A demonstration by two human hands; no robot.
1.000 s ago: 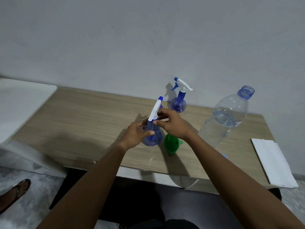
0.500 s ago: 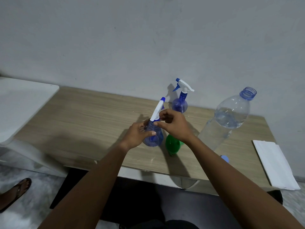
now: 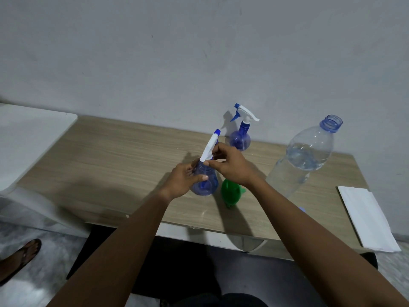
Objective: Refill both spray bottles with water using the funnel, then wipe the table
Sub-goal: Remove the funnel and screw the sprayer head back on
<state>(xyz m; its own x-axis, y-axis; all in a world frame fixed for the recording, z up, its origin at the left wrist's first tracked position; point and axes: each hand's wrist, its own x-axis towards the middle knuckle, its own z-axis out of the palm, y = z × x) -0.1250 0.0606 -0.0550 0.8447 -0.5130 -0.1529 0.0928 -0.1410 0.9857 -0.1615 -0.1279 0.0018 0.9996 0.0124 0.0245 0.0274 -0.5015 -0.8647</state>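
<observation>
A small blue spray bottle (image 3: 207, 185) stands near the middle of the wooden table (image 3: 115, 156). My left hand (image 3: 184, 180) grips its round body. My right hand (image 3: 230, 166) pinches the neck under its white trigger head (image 3: 210, 145), which leans to the left. A green funnel (image 3: 230, 192) lies on its side just right of the bottle, under my right wrist. The second blue spray bottle (image 3: 240, 139) stands upright behind, by the wall. An uncapped clear water bottle (image 3: 305, 156), partly filled, stands to the right. A folded white cloth (image 3: 367, 218) lies at the table's right end.
A small blue cap (image 3: 302, 209) peeks out beside my right forearm. A white surface (image 3: 26, 138) adjoins the table on the left. A sandalled foot (image 3: 20, 258) rests on the floor at lower left. The grey wall rises directly behind the table.
My right hand's fingers have shifted around the neck of the near spray bottle, and the white trigger head has turned slightly. My left hand keeps its grip on the body.
</observation>
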